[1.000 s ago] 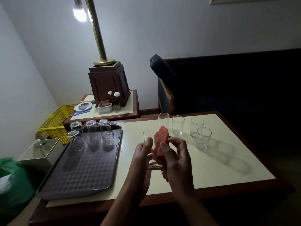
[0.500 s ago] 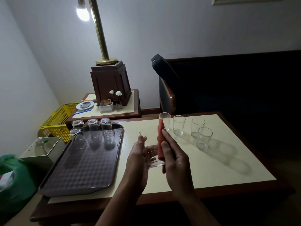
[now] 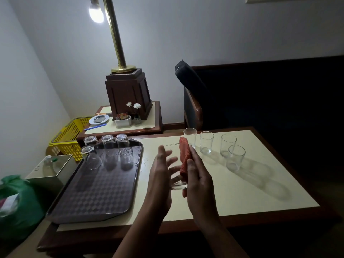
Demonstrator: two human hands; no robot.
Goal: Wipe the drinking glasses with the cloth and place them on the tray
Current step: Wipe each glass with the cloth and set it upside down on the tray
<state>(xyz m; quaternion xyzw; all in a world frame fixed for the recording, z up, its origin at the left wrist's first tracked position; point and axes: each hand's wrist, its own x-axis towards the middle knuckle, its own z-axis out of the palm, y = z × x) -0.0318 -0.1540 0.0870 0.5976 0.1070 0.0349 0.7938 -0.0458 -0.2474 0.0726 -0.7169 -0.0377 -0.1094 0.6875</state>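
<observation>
A clear drinking glass (image 3: 176, 180) is held above the cream table (image 3: 242, 194), just right of the tray. My left hand (image 3: 161, 175) grips it from the left, with fingers showing through the glass. My right hand (image 3: 197, 175) holds a folded red cloth (image 3: 184, 157) flat against the glass's right side, fingers stretched along it. Several glasses (image 3: 108, 144) stand upside down at the far end of the dark patterned tray (image 3: 96, 192). Several upright glasses (image 3: 206, 143) stand in a loose row at the table's far side.
A side table behind carries a wooden lamp base (image 3: 128, 94), a small plate (image 3: 98, 119), a card holder and flowers. A yellow basket (image 3: 68, 135), a white box (image 3: 50, 166) and a green bag (image 3: 16, 202) sit left of the tray. A dark chair (image 3: 193, 108) stands behind the table.
The cloth, bunched over the rim a second ago, now lies flat along the glass's right side under straightened fingers. My left hand's fingers have shifted round the glass.
</observation>
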